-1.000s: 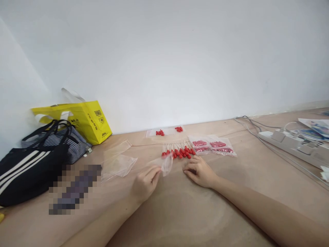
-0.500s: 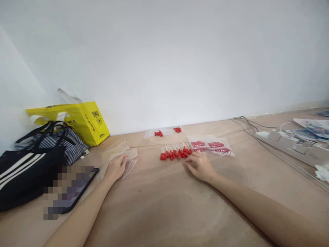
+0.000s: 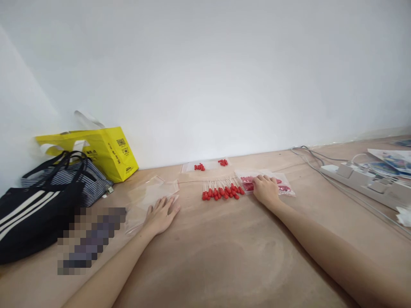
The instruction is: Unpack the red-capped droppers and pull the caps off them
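Observation:
My left hand [image 3: 161, 217] lies with its fingers spread on clear plastic zip bags [image 3: 144, 192], gripping nothing. Across the table, my right hand [image 3: 267, 190] rests its slightly bent, parted fingers on top of flat clear bags [image 3: 284, 179] with red pieces inside. Its fingers cover part of these bags. Between the hands a row of thin pale sticks with red heads [image 3: 221, 191] is laid out side by side, heads toward me. Behind them, near the wall, another clear bag [image 3: 210, 164] lies with two small clusters of red heads [image 3: 199, 167] on it.
A yellow bag [image 3: 118, 154], a striped bag [image 3: 96, 179] and a black bag [image 3: 41, 214] crowd the left side. Beside my left forearm is a pixelated, blurred-out object [image 3: 93, 241]. A white power strip [image 3: 362, 182] with cables and printed sheets [image 3: 390, 160] occupies the right side.
My left hand has moved right and its fingers have spread over the clear bags. My right hand has moved from beside the red heads up and right onto the filled bags.

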Demonstrator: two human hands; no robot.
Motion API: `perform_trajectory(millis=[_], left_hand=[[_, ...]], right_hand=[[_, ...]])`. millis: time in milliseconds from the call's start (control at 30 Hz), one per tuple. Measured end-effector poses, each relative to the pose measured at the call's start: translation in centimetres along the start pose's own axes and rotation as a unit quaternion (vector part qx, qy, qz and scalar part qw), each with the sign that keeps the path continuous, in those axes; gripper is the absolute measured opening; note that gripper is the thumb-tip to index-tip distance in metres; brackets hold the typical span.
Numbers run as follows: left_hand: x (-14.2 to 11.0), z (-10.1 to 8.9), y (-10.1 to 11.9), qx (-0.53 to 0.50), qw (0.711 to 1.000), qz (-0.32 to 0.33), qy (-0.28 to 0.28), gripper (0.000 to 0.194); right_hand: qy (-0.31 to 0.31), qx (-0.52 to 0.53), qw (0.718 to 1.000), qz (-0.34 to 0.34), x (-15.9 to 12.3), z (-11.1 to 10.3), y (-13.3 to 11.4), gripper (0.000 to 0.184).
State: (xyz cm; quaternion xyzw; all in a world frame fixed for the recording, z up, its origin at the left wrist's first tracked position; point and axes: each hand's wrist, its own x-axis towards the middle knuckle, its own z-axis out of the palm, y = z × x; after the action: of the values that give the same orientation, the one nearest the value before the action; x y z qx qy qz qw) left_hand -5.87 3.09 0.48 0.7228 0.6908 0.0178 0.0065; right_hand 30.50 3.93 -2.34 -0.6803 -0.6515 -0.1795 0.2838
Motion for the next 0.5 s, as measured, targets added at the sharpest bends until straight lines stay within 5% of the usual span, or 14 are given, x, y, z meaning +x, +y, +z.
perform_trajectory(millis=[133, 233, 400, 500], left_hand=[[0.5, 0.3, -0.1, -0.003, 0.998, 0.013, 0.061, 0.057], [-0.1, 0.5, -0.2, 0.002, 0.987, 0.043, 0.152, 0.053], [-1.5, 0.3, 0.8, -0.032, 0.947, 0.153, 0.281, 0.045], [-2.5, -0.1, 2.1, -0.085, 0.924, 0.229, 0.295, 0.042]], right_hand=[[0.065, 0.058, 0.989, 0.123, 0.4, 0.1, 0.0, 0.024], [0.146, 0.192, 0.950, 0.199, 0.5, -0.7, -0.3, 0.024], [0.208, 0.372, 0.898, 0.111, -1.1, -3.9, -2.5, 0.014], [0.194, 0.429, 0.881, 0.042, -3.0, -5.4, -4.8, 0.009]])
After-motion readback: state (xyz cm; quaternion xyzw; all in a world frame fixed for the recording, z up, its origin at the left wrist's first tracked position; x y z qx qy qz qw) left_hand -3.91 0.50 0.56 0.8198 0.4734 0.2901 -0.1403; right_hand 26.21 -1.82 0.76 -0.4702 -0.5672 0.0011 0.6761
